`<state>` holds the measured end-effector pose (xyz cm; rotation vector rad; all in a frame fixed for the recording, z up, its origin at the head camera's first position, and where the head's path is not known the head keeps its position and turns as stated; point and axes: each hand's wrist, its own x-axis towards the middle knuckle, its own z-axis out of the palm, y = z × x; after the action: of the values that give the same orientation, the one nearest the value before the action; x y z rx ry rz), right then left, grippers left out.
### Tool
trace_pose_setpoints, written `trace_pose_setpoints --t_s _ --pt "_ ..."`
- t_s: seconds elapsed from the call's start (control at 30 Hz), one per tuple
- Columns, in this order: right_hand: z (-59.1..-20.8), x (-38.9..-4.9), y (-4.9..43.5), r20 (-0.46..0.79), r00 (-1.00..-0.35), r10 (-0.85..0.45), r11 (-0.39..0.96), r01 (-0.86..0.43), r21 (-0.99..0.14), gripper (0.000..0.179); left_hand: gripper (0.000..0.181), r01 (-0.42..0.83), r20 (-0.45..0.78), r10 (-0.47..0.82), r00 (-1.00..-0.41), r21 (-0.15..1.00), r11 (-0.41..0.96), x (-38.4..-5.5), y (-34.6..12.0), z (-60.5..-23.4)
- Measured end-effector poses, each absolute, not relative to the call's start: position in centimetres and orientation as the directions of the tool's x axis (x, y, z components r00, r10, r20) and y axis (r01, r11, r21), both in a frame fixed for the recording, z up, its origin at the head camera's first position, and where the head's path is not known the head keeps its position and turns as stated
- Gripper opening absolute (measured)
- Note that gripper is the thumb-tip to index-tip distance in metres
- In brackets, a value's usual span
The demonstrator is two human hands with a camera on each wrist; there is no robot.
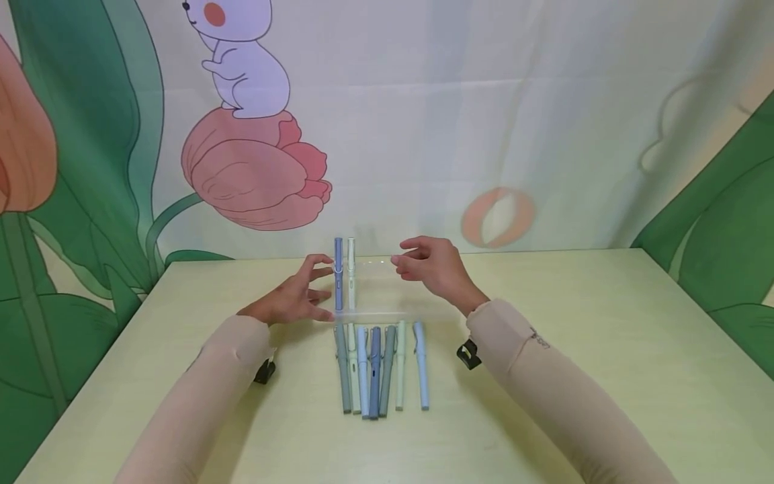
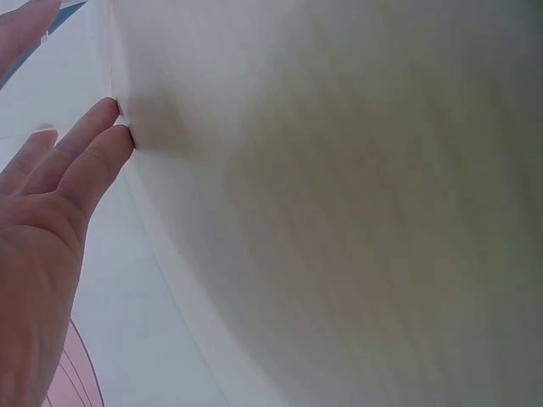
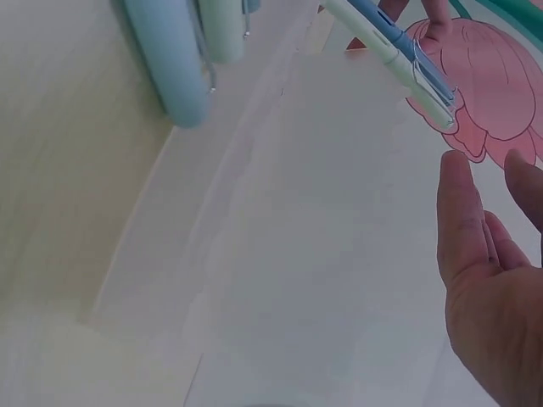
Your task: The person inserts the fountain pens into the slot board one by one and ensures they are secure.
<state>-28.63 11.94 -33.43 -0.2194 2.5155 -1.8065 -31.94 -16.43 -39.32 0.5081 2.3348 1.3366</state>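
Resting side by side at the left end of a clear plastic holder (image 1: 402, 314), a violet-blue pen (image 1: 338, 282) and a whitish-green pen (image 1: 352, 282) show their clips, the blue one nearest the left hand (image 1: 293, 297). That hand is at the holder's left side with its fingers spread, the thumb low near the front edge and the others fanned out higher, just beside the blue pen; whether the fingertips touch the plastic I cannot tell. Across from it, the right hand (image 1: 440, 269) hovers over the right part of the holder, its fingers bent loosely, with a gap between thumb and index finger in the right wrist view and no pen between them; both held pens are to its left, well apart from the fingertips. Nearer the person, a row of seven pens lies on the worktop (image 1: 242, 430) in front of the holder: from the left, a grey-green pen (image 1: 342, 370), a pale green pen (image 1: 354, 376), a light blue pen (image 1: 363, 376), a dark blue pen (image 1: 375, 376), another grey-green, another pale green, then a second light blue set slightly off at the right. Behind hangs a printed curtain (image 1: 393, 134)
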Motion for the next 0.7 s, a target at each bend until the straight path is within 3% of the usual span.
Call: trace_pose_setpoints --t_s 0.7 --pt "-36.8 -25.3 15.2 -0.021 -0.99 -0.139 0.365 -0.032 -0.93 0.042 0.101 0.127 -0.148 0.487 -0.861 0.864 0.486 -31.9 -16.4 -39.6"
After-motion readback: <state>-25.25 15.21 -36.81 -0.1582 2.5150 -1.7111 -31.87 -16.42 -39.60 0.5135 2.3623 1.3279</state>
